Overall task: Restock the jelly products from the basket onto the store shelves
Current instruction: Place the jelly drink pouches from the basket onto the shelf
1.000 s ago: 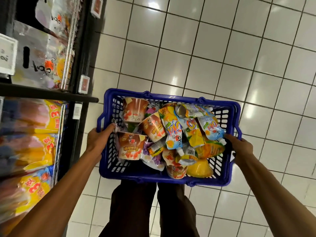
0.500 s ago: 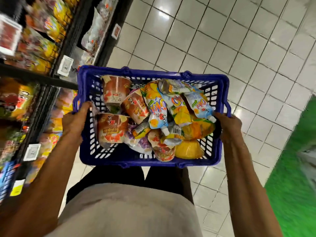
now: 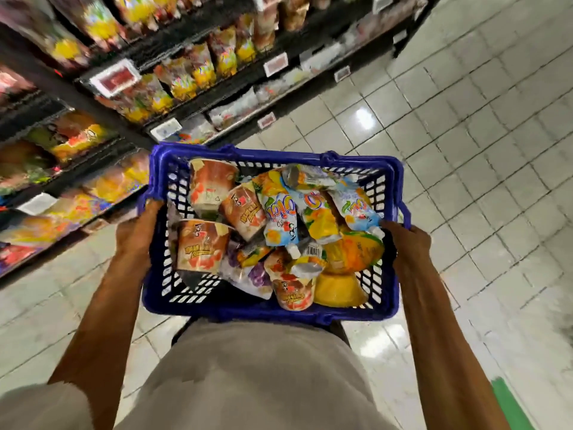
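Jelly cups [image 3: 201,243] and pouches [image 3: 279,218] fill the blue basket [image 3: 266,308]; left grip [image 3: 136,231] and right grip [image 3: 409,240] each clasp a side rim; shelves [image 3: 186,72] lie ahead-left, nearer the left grip.

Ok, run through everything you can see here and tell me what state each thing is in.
basket: carried off the floor by both hands, loaded with jelly products.
left hand: grips the basket's left rim.
right hand: grips the basket's right rim.
jelly cups: tipped on their sides in the basket.
jelly pouches: piled loosely in the basket.
shelves: stocked with packets, blurred.
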`<control>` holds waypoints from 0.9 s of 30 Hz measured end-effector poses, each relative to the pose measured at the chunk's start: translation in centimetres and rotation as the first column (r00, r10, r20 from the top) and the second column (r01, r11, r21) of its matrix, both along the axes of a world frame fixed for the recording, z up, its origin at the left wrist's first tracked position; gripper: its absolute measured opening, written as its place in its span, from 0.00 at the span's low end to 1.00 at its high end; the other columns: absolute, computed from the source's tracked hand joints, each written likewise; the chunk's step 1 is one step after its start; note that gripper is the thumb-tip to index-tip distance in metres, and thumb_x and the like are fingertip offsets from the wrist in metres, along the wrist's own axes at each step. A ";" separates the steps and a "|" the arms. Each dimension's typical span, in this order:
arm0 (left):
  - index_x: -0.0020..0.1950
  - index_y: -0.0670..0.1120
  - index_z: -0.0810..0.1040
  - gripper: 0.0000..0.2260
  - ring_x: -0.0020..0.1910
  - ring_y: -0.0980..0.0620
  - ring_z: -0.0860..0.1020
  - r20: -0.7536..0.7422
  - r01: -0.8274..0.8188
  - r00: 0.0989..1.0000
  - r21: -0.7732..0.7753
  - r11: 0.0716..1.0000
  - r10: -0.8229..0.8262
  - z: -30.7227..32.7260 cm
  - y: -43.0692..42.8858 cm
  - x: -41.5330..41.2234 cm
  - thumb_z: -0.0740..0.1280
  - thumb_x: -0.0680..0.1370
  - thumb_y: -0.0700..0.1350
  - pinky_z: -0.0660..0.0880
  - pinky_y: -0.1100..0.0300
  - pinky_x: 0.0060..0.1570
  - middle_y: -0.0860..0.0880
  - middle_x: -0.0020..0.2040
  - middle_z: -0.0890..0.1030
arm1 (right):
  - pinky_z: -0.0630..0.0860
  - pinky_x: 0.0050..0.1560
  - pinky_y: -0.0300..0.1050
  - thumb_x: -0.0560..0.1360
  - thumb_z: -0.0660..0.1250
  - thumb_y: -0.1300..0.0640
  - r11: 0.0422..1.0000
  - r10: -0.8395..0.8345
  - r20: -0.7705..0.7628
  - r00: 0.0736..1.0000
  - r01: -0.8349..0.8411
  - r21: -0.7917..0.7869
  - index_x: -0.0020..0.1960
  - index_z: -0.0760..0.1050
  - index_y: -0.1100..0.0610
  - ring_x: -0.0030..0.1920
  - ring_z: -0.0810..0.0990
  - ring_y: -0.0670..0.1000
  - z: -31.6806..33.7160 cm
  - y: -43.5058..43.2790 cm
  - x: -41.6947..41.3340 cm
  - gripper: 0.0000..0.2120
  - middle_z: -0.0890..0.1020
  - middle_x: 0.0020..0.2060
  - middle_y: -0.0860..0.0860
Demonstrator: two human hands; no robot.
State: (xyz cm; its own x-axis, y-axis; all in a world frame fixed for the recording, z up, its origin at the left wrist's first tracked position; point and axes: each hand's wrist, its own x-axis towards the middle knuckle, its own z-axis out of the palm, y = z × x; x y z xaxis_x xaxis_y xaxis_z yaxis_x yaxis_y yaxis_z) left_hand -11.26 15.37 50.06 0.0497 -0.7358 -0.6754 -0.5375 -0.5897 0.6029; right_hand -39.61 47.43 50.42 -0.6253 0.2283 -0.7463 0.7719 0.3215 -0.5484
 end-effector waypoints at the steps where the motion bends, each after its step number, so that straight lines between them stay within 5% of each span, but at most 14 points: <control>1: 0.45 0.45 0.83 0.16 0.31 0.53 0.80 0.016 -0.037 0.999 0.013 0.999 0.037 -0.2 0.2 -0.4 0.71 0.72 0.58 0.76 0.57 0.37 0.47 0.39 0.83 | 0.74 0.23 0.37 0.66 0.77 0.63 0.999 0.031 -0.006 0.999 -0.031 0.015 0.45 0.77 0.61 0.30 0.79 0.52 -0.1 -0.8 -1.8 0.11 0.80 0.35 0.56; 3: 0.49 0.44 0.81 0.21 0.40 0.47 0.80 0.029 -0.112 0.993 0.038 0.993 0.111 -1.1 0.1 -1.1 0.72 0.70 0.61 0.76 0.52 0.44 0.44 0.44 0.82 | 0.73 0.21 0.36 0.66 0.78 0.63 0.996 0.087 0.002 0.996 -0.087 0.032 0.42 0.76 0.60 0.27 0.79 0.50 -0.5 -2.4 -4.7 0.11 0.80 0.34 0.56; 10: 0.40 0.44 0.80 0.22 0.34 0.47 0.79 0.082 -0.286 0.957 0.091 0.954 0.279 -4.2 2.2 -3.9 0.73 0.65 0.63 0.75 0.56 0.38 0.44 0.37 0.82 | 0.64 0.14 0.31 0.69 0.76 0.62 0.949 0.296 0.029 0.955 -0.297 0.110 0.52 0.78 0.66 0.14 0.71 0.42 -2.5 -7.4 -12.2 0.15 0.77 0.26 0.54; 14: 0.39 0.45 0.81 0.20 0.31 0.49 0.79 0.081 -0.448 0.894 0.129 0.885 0.441 -5.6 3.9 -5.7 0.71 0.68 0.63 0.73 0.59 0.34 0.48 0.34 0.82 | 0.65 0.14 0.32 0.70 0.75 0.64 0.914 0.391 0.090 0.916 -0.398 0.076 0.53 0.78 0.69 0.19 0.75 0.48 -3.4 -10.7 -15.9 0.14 0.77 0.29 0.55; 19: 0.42 0.44 0.80 0.20 0.36 0.44 0.78 0.101 -0.530 0.848 0.135 0.837 0.520 -10.1 4.2 -8.2 0.68 0.71 0.62 0.73 0.56 0.36 0.41 0.41 0.82 | 0.64 0.14 0.31 0.71 0.74 0.64 0.840 0.518 0.146 0.843 -0.533 0.098 0.35 0.72 0.62 0.24 0.75 0.52 -8.6 -15.5 -21.1 0.12 0.76 0.33 0.58; 27: 0.50 0.38 0.80 0.25 0.39 0.42 0.79 0.067 -0.610 0.792 0.134 0.781 0.607 -24.6 2.0 -11.6 0.70 0.72 0.62 0.76 0.53 0.40 0.40 0.42 0.81 | 0.69 0.29 0.43 0.68 0.77 0.56 0.700 0.658 0.197 0.727 -0.686 0.197 0.38 0.74 0.59 0.31 0.75 0.54 -22.9 -21.9 -26.4 0.12 0.78 0.33 0.56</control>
